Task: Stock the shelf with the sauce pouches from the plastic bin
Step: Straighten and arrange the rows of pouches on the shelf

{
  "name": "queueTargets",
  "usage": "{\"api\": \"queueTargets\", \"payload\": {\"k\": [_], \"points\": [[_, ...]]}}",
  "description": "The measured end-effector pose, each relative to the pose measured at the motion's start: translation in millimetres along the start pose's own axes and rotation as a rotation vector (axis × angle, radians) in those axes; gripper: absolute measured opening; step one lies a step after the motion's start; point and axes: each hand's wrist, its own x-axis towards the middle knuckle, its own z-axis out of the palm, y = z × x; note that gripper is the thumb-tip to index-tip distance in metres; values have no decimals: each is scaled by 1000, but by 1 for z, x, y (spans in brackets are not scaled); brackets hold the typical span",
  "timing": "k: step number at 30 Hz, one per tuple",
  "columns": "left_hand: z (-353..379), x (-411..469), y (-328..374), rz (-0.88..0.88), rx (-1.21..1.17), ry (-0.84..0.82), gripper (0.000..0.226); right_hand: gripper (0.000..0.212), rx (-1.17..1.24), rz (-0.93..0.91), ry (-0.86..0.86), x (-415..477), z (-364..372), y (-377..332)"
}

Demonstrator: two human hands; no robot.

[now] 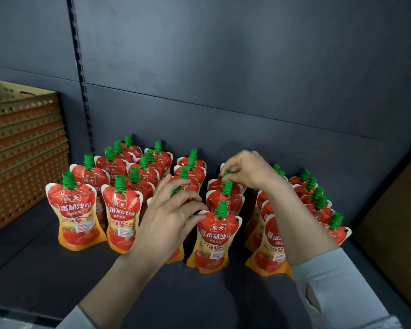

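Observation:
Several red and orange sauce pouches with green caps stand upright in rows on the dark shelf [45, 276]. My left hand [169, 214] reaches into the middle rows, and its fingers curl round the top of a pouch there; its fingertips touch the front pouch [214, 243] of the neighbouring row. My right hand [247, 169] is farther back and pinches the green cap of a rear pouch [228, 172] in that same row. The pouch under my left palm is mostly hidden.
An orange perforated plastic bin [22, 150] stands on the shelf at the far left, against the dark back panel [223, 67]. A brown cardboard surface [394, 222] rises at the right edge. Bare shelf lies in front of the pouches.

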Motion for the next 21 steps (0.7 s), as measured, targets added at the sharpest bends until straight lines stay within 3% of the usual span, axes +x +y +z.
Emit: {"api": "queueTargets", "payload": {"k": [5, 8, 10, 14, 21], "points": [[-2, 1, -1, 8, -7, -9, 26, 11, 58, -23, -61, 0, -6, -2], [-2, 1, -4, 1, -19, -5, 29, 9, 141, -7, 78, 0, -21, 6], [-1, 2, -5, -4, -23, -7, 29, 13, 80, 42, 116, 4, -27, 12], [0, 4, -6, -9, -35, 4, 31, 18, -31, 100, -19, 13, -21, 14], [-4, 8, -10, -42, -42, 11, 35, 12, -33, 65, 66, 28, -9, 12]]}}
